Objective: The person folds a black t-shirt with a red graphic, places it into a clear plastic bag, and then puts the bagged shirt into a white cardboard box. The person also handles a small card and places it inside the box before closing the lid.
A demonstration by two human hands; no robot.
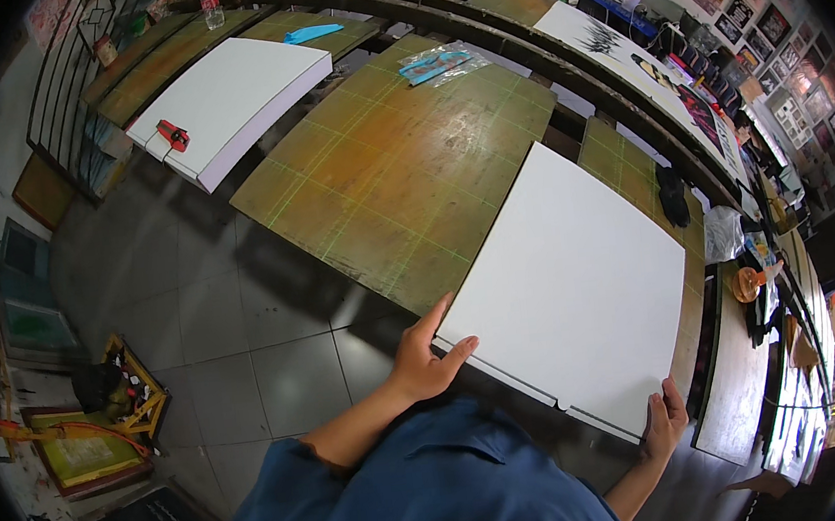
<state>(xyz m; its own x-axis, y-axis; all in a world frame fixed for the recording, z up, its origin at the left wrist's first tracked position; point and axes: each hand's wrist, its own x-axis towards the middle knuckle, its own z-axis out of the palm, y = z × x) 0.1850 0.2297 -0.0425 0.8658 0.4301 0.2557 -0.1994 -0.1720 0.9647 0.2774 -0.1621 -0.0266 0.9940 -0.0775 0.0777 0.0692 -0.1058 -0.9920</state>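
A large white rectangular stack of sheets (571, 286) lies in front of me, partly over the board table. My left hand (429, 355) grips its near left corner, thumb on top and fingers at the side edge. At the near right corner my right hand (664, 423) is closed on the edge, its fingertips showing along the side. A small dark notch shows in the near edge between my hands. What lies under the stack, and my fingers below it, are hidden.
A greenish-brown board table (379, 174) with green grid lines bears a clear plastic bag (444, 63) with something blue. Further left, a thick white stack (240, 92) carries a red tool (172, 135). A plastic bottle (211, 4) stands behind. Dark rails (475, 19) run across the back.
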